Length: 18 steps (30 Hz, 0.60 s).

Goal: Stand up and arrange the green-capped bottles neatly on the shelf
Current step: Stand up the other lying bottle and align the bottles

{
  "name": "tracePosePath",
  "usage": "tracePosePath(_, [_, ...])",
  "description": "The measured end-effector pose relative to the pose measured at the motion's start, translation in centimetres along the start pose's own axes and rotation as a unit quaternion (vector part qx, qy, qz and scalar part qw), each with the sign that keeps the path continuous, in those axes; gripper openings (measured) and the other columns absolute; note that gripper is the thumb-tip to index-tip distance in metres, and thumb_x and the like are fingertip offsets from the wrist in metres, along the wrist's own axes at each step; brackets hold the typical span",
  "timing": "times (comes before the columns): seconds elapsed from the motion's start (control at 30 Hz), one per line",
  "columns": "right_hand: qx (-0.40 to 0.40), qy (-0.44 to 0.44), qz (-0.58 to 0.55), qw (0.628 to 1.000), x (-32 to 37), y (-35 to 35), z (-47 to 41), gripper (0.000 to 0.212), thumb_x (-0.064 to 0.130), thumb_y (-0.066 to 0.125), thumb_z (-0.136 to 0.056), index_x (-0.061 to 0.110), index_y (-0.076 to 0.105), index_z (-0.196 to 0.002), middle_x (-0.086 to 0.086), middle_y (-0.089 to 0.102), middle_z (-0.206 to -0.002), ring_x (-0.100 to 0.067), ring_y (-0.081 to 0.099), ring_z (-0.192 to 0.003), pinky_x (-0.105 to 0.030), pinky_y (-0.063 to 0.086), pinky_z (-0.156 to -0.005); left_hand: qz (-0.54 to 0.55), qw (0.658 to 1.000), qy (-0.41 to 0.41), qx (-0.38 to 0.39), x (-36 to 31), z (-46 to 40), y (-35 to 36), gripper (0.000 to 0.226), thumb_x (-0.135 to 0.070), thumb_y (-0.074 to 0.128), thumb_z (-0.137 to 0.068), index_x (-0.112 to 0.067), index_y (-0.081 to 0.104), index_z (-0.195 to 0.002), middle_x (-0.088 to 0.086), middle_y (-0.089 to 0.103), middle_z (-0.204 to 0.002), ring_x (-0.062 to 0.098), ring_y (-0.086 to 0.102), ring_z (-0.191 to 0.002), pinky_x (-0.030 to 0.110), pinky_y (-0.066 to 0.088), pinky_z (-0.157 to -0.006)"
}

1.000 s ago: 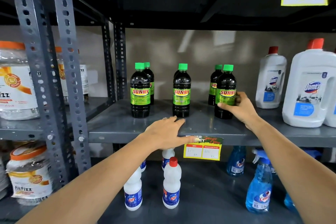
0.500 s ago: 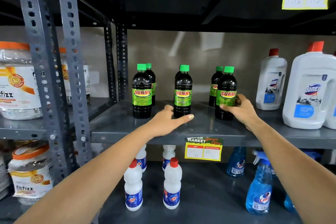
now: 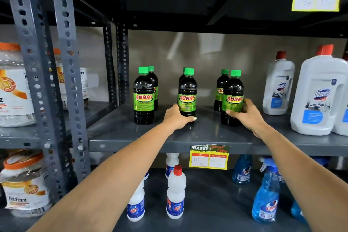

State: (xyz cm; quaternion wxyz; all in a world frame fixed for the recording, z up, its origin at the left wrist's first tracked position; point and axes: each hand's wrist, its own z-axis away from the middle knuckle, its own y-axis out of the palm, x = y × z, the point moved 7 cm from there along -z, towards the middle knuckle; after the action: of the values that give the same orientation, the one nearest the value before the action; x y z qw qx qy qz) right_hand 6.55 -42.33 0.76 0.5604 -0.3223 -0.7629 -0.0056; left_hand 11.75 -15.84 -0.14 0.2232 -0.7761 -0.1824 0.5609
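Left hand (image 3: 178,118) advanced, now cupping middle bottle (image 3: 187,94); shelf (image 3: 207,137) front clear

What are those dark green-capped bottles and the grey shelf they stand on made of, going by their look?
The green-capped bottles look like clear plastic filled with dark liquid: glossy highlights on the shoulders, a plastic-looking ridged green cap, a shiny printed label. Glass cannot be ruled out. The shelf looks like painted steel: a flat grey, slightly scuffed sheet, carried by perforated angle posts with bolts.
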Motion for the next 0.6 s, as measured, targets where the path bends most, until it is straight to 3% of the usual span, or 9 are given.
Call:
tracePosePath(0.17, [0.015,-0.006,0.034,0.999,0.6,-0.5,1.5,0.075,0.030,0.077,-0.082,0.012,0.034,-0.141,-0.008,0.056,-0.138,-0.024,0.054,-0.120,-0.033,0.040,-0.096,0.001,1.000,0.023,0.001,0.4,1.3,-0.5,0.069,-0.040,0.085,-0.073,-0.012,0.053,-0.127,0.006,0.062,-0.126,0.023,0.057,-0.115,0.030,0.045,-0.089])
tracePosePath(0.37, [0.027,-0.017,0.031,0.999,0.4,-1.6,3.8,0.074,0.032,0.077,-0.082,0.015,0.035,-0.140,0.001,0.057,-0.125,-0.020,0.054,-0.116,-0.037,0.042,-0.102,-0.019,0.998,0.060,-0.006,0.2,3.5,-1.1,0.068,-0.044,0.083,-0.073,-0.014,0.054,-0.127,0.003,0.063,-0.123,0.022,0.057,-0.115,0.028,0.044,-0.086])
tracePosePath(0.6, [0.023,-0.014,0.008,1.000,-0.1,-1.6,4.3,0.076,0.034,0.078,-0.080,0.019,0.036,-0.142,-0.002,0.060,-0.129,-0.022,0.056,-0.119,-0.043,0.041,-0.108,-0.018,0.997,0.079,-0.014,-0.1,4.9,-1.6,0.066,-0.046,0.084,-0.072,-0.014,0.058,-0.124,0.003,0.066,-0.120,0.020,0.060,-0.112,0.028,0.046,-0.087])
